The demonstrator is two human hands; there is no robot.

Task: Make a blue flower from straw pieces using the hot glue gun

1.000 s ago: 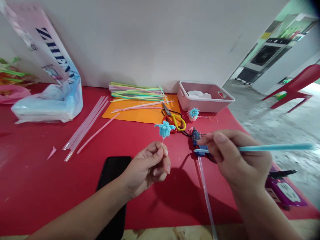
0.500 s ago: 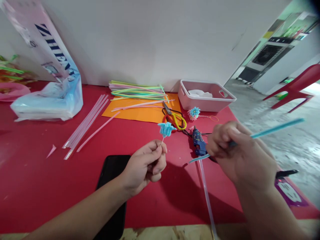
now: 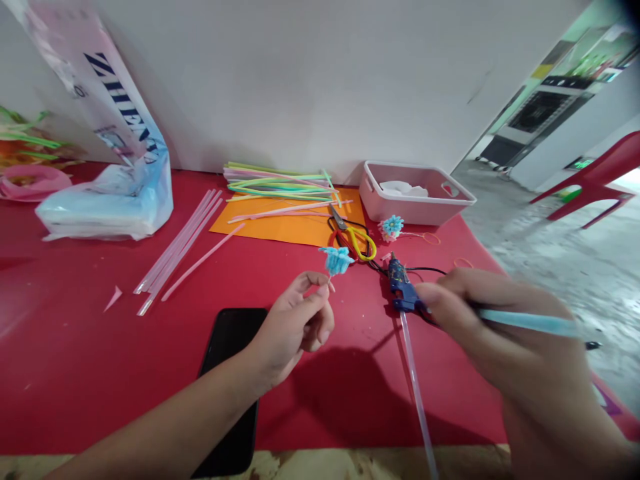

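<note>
Between the fingertips of my left hand (image 3: pixel 300 317) is the thin stem of a small blue pipe-cleaner flower (image 3: pixel 337 260), held upright. My right hand (image 3: pixel 515 360), smeared by motion, is closed on a blue pipe cleaner (image 3: pixel 533 323) that sticks out to the right. Just left of that hand lies a dark blue glue gun (image 3: pixel 401 287), with a long clear glue stick (image 3: pixel 416 390) running from its back end toward me. Whether the right fingers touch the glue gun's handle is hard to see. Scissors (image 3: pixel 361 241) with yellow and red handles lie behind the blue flower.
A pink basket (image 3: pixel 415 208) stands at the back, a finished blue-and-pink flower piece (image 3: pixel 391 227) before it. Several pipe cleaners (image 3: pixel 280 183) lie on orange card (image 3: pixel 275 230). Left are clear sticks (image 3: pixel 180 243) and a tissue pack (image 3: pixel 107 207). A black phone (image 3: pixel 227 400) lies under my left forearm.
My right hand has moved down and to the right with the blue pipe cleaner, which now points differently. The left hand still holds the flower in nearly the same place. The view has shifted slightly.
</note>
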